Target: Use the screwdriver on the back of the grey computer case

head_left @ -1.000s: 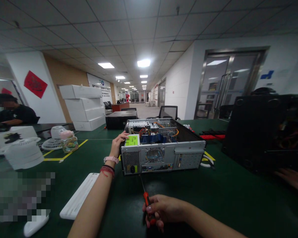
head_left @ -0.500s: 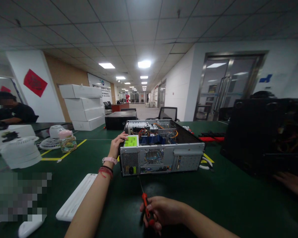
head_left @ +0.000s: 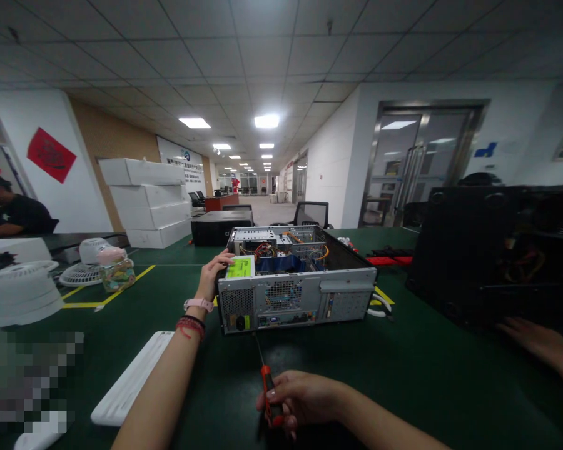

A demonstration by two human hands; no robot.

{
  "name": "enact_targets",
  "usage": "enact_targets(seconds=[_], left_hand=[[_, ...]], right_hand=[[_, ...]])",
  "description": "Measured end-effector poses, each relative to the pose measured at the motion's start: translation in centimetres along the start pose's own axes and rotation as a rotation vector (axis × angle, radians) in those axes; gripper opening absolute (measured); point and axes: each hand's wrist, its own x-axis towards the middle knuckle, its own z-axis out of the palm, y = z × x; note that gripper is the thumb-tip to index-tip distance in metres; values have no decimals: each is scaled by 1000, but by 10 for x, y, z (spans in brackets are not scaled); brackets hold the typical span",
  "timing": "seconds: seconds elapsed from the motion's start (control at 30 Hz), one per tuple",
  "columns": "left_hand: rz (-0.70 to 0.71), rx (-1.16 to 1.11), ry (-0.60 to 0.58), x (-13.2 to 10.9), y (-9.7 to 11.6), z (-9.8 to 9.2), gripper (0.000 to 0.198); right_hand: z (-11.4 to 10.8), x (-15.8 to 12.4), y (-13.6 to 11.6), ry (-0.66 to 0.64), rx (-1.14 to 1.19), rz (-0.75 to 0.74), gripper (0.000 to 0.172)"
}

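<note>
An opened computer case (head_left: 340, 287) lies flat in front of me, its grey rear panel facing me and wiring showing inside. My left hand (head_left: 216, 269) grips its left upper edge, fingers over the power supply with the green label (head_left: 240, 267). Low in front of the case, my right hand (head_left: 300, 397) is closed around the red and black handle of a screwdriver (head_left: 266, 381). The thin shaft points up and away, its tip near the rear panel's lower left edge; I cannot tell whether it touches.
At left are a white keyboard (head_left: 134, 378), a jar with a pink lid (head_left: 116, 270) and a small white fan (head_left: 82, 274). A black computer tower (head_left: 431, 262) stands at right, another person's hand (head_left: 537, 340) beside it. White boxes (head_left: 145, 217) are stacked behind.
The whole scene shifts slightly left as my head turns right. My left hand stays on the case, and my right hand keeps the screwdriver, its handle rolled a little.
</note>
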Motion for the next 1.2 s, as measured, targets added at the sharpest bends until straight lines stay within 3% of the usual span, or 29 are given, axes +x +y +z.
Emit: enact_targets(seconds=[0.27,0.5,0.83,1.2], left_hand=[[-11,-21,6,-1,3,1,18],[-1,-8,1,-1,2,0,18],[8,5,-3,-3,5,0,19],[-3,-3,18,0,3,1,19]], right_hand=[[-3,5,6,11,-16,-9,40],[0,3,3,-4,-7,5,35],[-3,3,2,-91,22,35,40],[1,0,-2,-30,-3,72,39]])
